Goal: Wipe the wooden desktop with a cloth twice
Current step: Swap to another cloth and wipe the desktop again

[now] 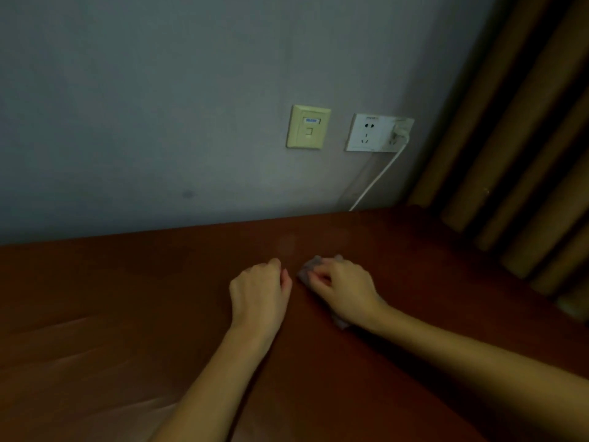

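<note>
Right hand (342,287) – cloth (307,271) mostly hidden

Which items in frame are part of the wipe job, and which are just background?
In the job:
- reddish-brown wooden desktop
- small grey cloth, under the right hand
- left hand, curled, resting on the desk

Background:
- cream network wall plate
- white power socket with plugged-in white cable
- brown pleated curtain
- grey wall
</note>
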Demonstrator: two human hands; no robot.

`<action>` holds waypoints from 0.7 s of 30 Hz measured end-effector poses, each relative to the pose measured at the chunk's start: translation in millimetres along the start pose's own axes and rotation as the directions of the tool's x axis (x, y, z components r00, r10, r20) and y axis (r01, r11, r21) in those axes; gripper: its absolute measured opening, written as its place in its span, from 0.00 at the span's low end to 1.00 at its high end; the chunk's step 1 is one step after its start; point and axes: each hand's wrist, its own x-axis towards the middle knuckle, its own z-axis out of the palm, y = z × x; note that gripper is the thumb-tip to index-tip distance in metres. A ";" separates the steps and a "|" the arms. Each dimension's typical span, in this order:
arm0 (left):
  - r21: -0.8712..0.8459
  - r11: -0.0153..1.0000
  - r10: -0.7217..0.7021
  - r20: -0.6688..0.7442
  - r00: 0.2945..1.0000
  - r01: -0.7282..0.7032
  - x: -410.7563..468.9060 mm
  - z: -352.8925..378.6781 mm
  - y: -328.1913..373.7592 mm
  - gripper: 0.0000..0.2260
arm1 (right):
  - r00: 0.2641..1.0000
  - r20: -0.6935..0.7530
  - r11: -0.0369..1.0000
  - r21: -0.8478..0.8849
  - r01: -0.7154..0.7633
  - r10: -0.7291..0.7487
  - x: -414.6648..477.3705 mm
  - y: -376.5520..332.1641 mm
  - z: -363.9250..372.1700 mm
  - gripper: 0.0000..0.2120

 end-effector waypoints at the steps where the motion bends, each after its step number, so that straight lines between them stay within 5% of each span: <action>1: 0.002 1.000 -0.005 0.003 1.000 0.005 -0.2 -0.8 0.2 0.10 | 0.999 -0.009 0.999 0.002 0.033 -0.033 14.0 -8.4 3.2 0.15; 5: -0.004 1.000 -0.012 0.007 1.000 0.012 1.2 0.0 -0.7 0.10 | 0.999 -0.031 0.997 0.056 0.045 -0.043 90.9 -25.4 17.0 0.16; 11: -0.018 1.000 -0.012 0.002 1.000 0.012 0.9 -1.0 -1.2 0.11 | 0.961 -0.130 0.969 0.065 -0.237 0.243 158.2 37.0 16.9 0.18; 17: -0.023 1.000 0.006 -0.002 1.000 -0.006 -0.7 -3.4 0.4 0.10 | 0.918 -0.134 0.928 0.074 -0.365 0.372 89.7 106.8 -11.5 0.16; 21: -0.015 1.000 0.004 -0.003 1.000 -0.004 -0.7 -2.7 1.2 0.11 | 0.972 -0.073 0.975 -0.002 -0.223 0.222 28.0 75.2 -12.2 0.14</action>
